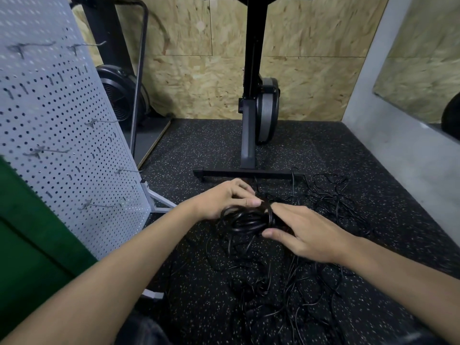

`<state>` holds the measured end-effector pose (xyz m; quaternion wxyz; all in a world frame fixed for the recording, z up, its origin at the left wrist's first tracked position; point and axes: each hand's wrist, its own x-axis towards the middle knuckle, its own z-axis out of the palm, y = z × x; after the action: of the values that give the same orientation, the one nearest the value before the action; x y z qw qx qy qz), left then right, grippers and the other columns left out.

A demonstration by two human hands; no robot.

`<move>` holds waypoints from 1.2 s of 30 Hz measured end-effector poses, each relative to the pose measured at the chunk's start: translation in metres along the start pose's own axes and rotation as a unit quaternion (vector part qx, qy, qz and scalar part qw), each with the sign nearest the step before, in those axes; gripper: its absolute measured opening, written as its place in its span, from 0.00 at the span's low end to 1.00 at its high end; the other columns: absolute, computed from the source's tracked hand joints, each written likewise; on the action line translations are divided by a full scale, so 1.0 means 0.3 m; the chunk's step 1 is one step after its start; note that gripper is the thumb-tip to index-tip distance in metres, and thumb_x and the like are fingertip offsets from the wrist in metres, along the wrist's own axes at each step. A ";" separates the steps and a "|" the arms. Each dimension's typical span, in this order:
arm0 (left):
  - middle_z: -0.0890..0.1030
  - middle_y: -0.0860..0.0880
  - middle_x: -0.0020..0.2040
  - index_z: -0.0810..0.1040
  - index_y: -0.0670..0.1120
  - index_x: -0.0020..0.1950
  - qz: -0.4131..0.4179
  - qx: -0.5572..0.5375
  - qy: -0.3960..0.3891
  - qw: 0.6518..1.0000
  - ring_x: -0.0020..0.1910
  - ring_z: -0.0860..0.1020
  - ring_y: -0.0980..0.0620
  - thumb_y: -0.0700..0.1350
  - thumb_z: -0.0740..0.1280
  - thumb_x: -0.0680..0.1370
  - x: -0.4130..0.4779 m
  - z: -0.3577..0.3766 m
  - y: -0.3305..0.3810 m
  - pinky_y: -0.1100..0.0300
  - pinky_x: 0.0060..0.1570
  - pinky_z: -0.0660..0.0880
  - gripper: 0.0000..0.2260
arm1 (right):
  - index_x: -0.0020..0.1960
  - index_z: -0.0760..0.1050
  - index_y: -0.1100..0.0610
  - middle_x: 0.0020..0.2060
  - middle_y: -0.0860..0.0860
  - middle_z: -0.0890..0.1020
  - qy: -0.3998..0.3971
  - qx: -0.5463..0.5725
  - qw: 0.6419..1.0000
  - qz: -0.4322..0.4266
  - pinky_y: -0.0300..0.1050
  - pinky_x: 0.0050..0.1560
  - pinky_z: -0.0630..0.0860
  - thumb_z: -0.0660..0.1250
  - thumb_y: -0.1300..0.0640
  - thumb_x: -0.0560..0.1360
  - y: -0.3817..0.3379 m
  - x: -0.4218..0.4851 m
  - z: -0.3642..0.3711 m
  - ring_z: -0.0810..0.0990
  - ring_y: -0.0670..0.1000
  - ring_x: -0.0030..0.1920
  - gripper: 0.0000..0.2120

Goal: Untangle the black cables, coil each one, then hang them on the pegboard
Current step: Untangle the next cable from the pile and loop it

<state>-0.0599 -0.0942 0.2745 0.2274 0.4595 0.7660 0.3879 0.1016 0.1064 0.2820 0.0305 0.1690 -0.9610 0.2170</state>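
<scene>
At the far left stood a green panel [29, 245], and beside it a grey pegboard [62, 120] leaned upright on its white frame, thin wire hooks [99, 122] jutting from it with nothing on them. Behind its edge sat a round black fan [119, 95]. The left grip [224, 200] was closed on the partly wound coil [245, 220] of black cable, thumb laid along the top and fingers curled behind. The coil hung just above the speckled floor [373, 145], between both hands. The right grip [306, 235] pinched the coil's right edge, thumb below and fingers over it. Loose cables [286, 282] lay tangled on the floor beneath and to the right of the hands, some reaching the base of a black exercise machine [251, 108] standing against the chipboard wall.
</scene>
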 end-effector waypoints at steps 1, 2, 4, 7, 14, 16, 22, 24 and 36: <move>0.80 0.52 0.59 0.87 0.52 0.59 0.006 -0.023 -0.002 1.000 0.62 0.78 0.58 0.47 0.70 0.82 -0.004 0.000 -0.011 0.50 0.71 0.72 0.08 | 0.54 0.68 0.37 0.46 0.36 0.76 0.026 0.022 0.999 0.012 0.36 0.43 0.72 0.55 0.31 0.82 -0.007 0.002 -0.004 0.78 0.41 0.45 0.12; 0.83 0.49 0.59 0.86 0.48 0.60 0.003 -0.048 0.009 0.999 0.61 0.80 0.54 0.44 0.69 0.83 -0.007 0.005 -0.023 0.48 0.69 0.75 0.08 | 0.52 0.68 0.40 0.43 0.38 0.76 0.055 0.045 0.997 0.021 0.36 0.40 0.70 0.57 0.33 0.82 -0.006 0.004 -0.001 0.77 0.43 0.43 0.12; 0.85 0.42 0.57 0.85 0.41 0.60 -0.039 -0.108 0.043 0.992 0.55 0.83 0.45 0.43 0.67 0.84 -0.010 0.037 -0.036 0.45 0.62 0.78 0.10 | 0.53 0.70 0.44 0.41 0.40 0.79 0.105 0.096 0.989 0.041 0.36 0.40 0.71 0.59 0.37 0.82 -0.011 0.007 0.000 0.78 0.43 0.42 0.11; 0.83 0.41 0.48 0.86 0.43 0.55 -0.087 -0.218 0.064 0.970 0.46 0.78 0.46 0.51 0.68 0.83 -0.008 0.126 -0.036 0.51 0.50 0.74 0.13 | 0.57 0.69 0.43 0.38 0.28 0.79 0.153 0.130 0.976 0.085 0.31 0.39 0.69 0.60 0.44 0.83 -0.014 0.013 0.020 0.78 0.35 0.39 0.06; 0.79 0.52 0.35 0.88 0.49 0.55 -0.117 -0.176 0.110 0.971 0.33 0.76 0.56 0.54 0.62 0.86 0.009 0.218 0.054 0.66 0.41 0.72 0.16 | 0.59 0.74 0.59 0.43 0.52 0.83 0.209 0.173 0.933 0.235 0.39 0.41 0.72 0.58 0.39 0.83 0.020 0.041 0.057 0.82 0.55 0.47 0.23; 0.78 0.52 0.32 0.88 0.46 0.51 -0.130 -0.151 0.128 0.972 0.30 0.74 0.56 0.54 0.61 0.86 0.015 0.240 0.105 0.63 0.37 0.71 0.18 | 0.60 0.73 0.61 0.38 0.55 0.81 0.200 0.147 0.930 0.270 0.39 0.35 0.70 0.57 0.38 0.82 0.049 0.041 0.063 0.80 0.53 0.39 0.26; 0.77 0.52 0.30 0.85 0.50 0.43 -0.098 0.021 0.178 0.979 0.25 0.69 0.56 0.53 0.61 0.86 0.008 0.186 0.173 0.62 0.29 0.66 0.18 | 0.71 0.66 0.53 0.38 0.49 0.79 0.193 0.123 0.936 0.268 0.33 0.36 0.67 0.57 0.39 0.84 0.077 0.051 0.050 0.78 0.45 0.38 0.23; 0.79 0.52 0.31 0.83 0.47 0.44 -0.070 0.044 0.186 0.979 0.27 0.72 0.55 0.52 0.63 0.86 -0.012 0.171 0.184 0.63 0.31 0.69 0.16 | 0.74 0.65 0.47 0.40 0.50 0.83 0.187 0.123 0.947 0.230 0.39 0.40 0.72 0.56 0.38 0.84 0.066 0.051 0.040 0.81 0.48 0.39 0.23; 0.87 0.50 0.51 0.68 0.44 0.63 0.072 0.013 0.102 0.992 0.51 0.86 0.57 0.41 0.69 0.83 -0.076 0.079 0.246 0.53 0.55 0.82 0.13 | 0.60 0.70 0.38 0.37 0.46 0.83 0.172 0.181 0.946 0.207 0.50 0.39 0.74 0.58 0.37 0.83 0.068 0.043 0.007 0.78 0.47 0.33 0.09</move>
<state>0.0065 -0.0845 0.3196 0.1137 0.4744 0.7553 0.4376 0.0827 0.1188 0.2735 0.1186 -0.0710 -0.8996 0.4142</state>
